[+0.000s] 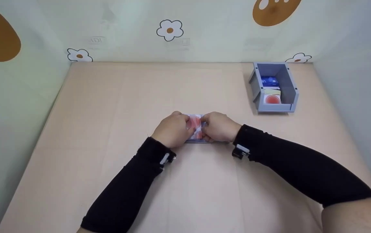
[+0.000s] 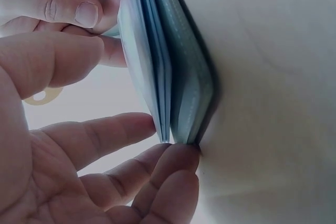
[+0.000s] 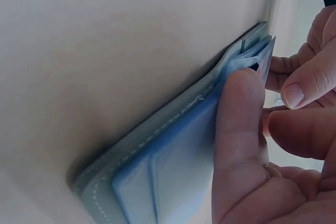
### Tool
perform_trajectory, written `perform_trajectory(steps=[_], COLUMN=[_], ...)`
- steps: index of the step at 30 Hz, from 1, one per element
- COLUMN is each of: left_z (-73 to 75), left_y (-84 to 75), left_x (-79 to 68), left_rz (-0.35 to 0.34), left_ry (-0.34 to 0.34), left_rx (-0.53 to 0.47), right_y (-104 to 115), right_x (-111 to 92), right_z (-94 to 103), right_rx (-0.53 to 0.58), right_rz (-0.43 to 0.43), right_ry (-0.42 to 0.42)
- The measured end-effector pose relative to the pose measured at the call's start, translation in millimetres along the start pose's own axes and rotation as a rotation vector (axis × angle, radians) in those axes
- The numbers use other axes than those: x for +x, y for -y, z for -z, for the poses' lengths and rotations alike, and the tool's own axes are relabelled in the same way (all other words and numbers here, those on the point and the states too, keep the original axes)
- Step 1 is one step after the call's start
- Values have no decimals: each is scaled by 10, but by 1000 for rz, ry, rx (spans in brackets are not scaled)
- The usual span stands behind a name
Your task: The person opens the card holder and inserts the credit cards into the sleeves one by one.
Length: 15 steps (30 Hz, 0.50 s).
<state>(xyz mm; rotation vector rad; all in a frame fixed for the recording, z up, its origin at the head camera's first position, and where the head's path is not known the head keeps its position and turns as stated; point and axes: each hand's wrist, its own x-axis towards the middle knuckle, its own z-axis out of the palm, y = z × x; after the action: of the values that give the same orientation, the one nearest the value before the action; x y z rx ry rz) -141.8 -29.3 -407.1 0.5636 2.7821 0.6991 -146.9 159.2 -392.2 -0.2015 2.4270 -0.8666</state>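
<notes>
A blue-grey card holder [image 3: 142,132] with a stitched cover and clear plastic sleeves [image 2: 161,72] lies open on the table. On its left side, a card [image 1: 194,121] with a pink and red pattern faces up. My left hand [image 1: 173,129] holds that side, the thumb over the card and other fingers along the edges of sleeves and cover. From the right, my right hand [image 1: 220,127] pinches at the inner edge of the sleeves, its fingers curled close to the card. In the right wrist view one finger [image 3: 240,124] lies against the sleeves.
A grey plastic bin [image 1: 275,108] stands at the back right of the table [image 1: 133,97]. Inside it are a blue packet [image 1: 269,81] and a card with a red circle [image 1: 273,99]. Patterned walls [image 1: 124,32] border the table at the back and sides.
</notes>
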Motion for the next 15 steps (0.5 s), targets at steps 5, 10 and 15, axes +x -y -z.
perform_trajectory(steps=[5, 10, 15], left_z=[8, 20, 19], left_y=[3, 15, 18], left_x=[1, 1, 4], left_rz=[-6, 4, 13], left_ry=[3, 12, 19], left_rx=[-11, -30, -32], right_y=[4, 7, 4], right_x=[-10, -8, -11], right_z=[-1, -5, -2], right_rx=[-25, -108, -133], right_rz=[9, 37, 57], right_ry=[-2, -5, -10])
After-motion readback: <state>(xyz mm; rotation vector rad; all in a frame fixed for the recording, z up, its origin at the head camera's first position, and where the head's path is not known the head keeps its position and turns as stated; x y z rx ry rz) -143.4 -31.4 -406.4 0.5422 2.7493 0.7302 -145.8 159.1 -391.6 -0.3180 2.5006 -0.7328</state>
